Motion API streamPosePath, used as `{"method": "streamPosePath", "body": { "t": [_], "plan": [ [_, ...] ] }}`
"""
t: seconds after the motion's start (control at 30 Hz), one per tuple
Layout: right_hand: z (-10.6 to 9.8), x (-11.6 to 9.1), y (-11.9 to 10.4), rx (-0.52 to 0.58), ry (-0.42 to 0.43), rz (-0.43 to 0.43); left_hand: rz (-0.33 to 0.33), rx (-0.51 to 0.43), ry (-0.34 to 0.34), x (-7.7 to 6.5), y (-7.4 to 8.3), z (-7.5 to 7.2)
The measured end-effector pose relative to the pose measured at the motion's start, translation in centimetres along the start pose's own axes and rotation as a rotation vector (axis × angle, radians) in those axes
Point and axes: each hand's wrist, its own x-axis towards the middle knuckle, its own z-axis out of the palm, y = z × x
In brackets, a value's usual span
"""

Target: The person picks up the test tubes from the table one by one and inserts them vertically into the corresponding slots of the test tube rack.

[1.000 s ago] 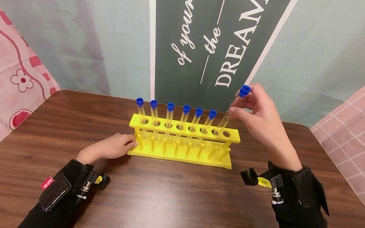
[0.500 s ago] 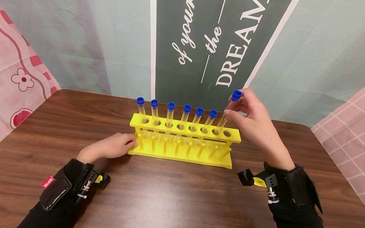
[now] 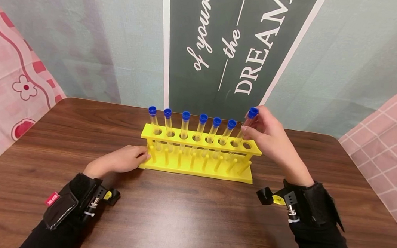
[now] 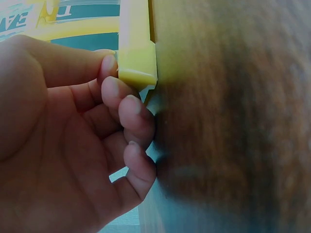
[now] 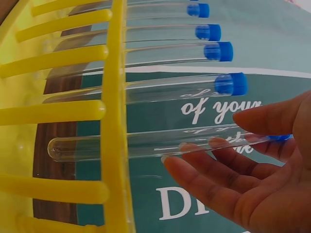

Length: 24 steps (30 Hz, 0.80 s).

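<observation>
A yellow test tube rack [image 3: 196, 172] stands on the wooden table. My left hand [image 3: 126, 159] grips the left end of its base; in the left wrist view the thumb and fingertips meet the yellow edge [image 4: 138, 73]. My right hand [image 3: 268, 134] pinches a clear test tube [image 5: 146, 144] near its blue stopper [image 3: 253, 112]. That tube passes through the second hole from the right, and its rounded bottom shows below the top rail, apart from the base. Several other blue-capped tubes [image 3: 203, 119] lean in the holes to its left.
The rack's rightmost hole [image 3: 246, 145] has no tube in it. A row of yellow pegs [image 3: 192, 161] rises from the base in front. Behind the table [image 3: 180, 216] hangs a cloth backdrop [image 3: 135, 42] with lettering; pink cloth [image 3: 9, 65] hangs at the left.
My right hand has moved down and slightly left, lowering the test tube deeper through its hole. The left hand and the rack have stayed in place.
</observation>
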Motion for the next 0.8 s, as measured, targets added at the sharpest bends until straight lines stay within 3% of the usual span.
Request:
{"method": "streamPosePath", "body": {
  "t": [0.8],
  "plan": [
    [0.9, -0.4, 1.4, -0.042, -0.055, 0.096, 0.005, 0.004, 0.000, -0.1, 0.2, 0.0]
  ]
}}
